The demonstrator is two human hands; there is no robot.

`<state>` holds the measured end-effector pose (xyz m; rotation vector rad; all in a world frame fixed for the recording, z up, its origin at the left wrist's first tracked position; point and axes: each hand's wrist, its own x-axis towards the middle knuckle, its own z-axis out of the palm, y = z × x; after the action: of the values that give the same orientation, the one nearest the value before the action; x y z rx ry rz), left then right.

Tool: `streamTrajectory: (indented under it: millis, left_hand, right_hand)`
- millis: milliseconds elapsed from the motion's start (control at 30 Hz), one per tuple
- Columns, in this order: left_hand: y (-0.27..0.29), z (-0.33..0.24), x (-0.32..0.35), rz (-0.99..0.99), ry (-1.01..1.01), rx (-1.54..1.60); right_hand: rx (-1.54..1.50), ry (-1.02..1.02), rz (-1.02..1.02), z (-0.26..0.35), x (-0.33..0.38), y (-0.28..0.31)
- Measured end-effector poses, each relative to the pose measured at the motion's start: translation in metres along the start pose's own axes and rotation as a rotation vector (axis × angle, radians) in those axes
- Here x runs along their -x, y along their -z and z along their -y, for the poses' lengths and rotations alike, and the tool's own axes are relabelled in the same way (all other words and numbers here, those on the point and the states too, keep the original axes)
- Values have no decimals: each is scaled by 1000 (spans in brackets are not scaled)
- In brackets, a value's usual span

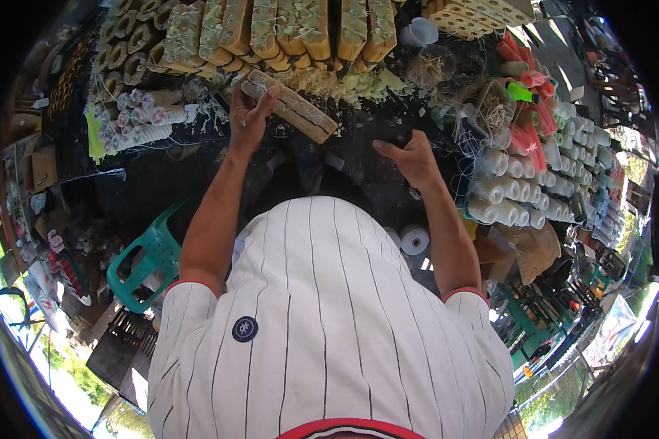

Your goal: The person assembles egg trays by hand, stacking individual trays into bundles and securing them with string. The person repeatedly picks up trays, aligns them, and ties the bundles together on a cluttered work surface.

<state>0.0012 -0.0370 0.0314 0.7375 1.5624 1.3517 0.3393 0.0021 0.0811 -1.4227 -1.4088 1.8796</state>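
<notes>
My left hand (249,121) grips the left end of a long tan block (293,110), with the thumb on its top. The block is tilted, its right end lower, and pale scraps cling to its top face. My right hand (416,159) is to the right, apart from the block, its thumb pointing left. Its fingers curl at the edge of something dark and flat, which I cannot make out against the black tabletop. Beyond my hands stands a row of similar tan blocks (263,33), topped with pale green scraps. Yellowish shavings (337,84) lie in front of them.
Rolled paper tubes (146,115) and hollow tan pieces (124,55) are stacked at left. At right are white thread spools (509,186), red plastic pieces (529,139), a bag of thin sticks (494,110) and a translucent cup (419,33). A green chair (150,256) stands at lower left.
</notes>
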Motion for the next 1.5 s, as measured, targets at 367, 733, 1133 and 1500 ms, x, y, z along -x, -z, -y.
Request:
streamTrajectory:
  millis: [367, 733, 1133, 1500]
  left_hand:
    - [-5, 2, -1, 90, -167, 114]
    - [1, 3, 16, 74, -182, 32]
    - [0, 16, 31, -19, -257, 61]
    - [-18, 14, 33, -72, -179, 135]
  right_hand:
    - [854, 237, -613, -11, -79, 4]
    - [395, 313, 178, 23, -64, -77]
    - [453, 413, 173, 20, -90, -65]
    - [625, 319, 384, 54, -97, -75]
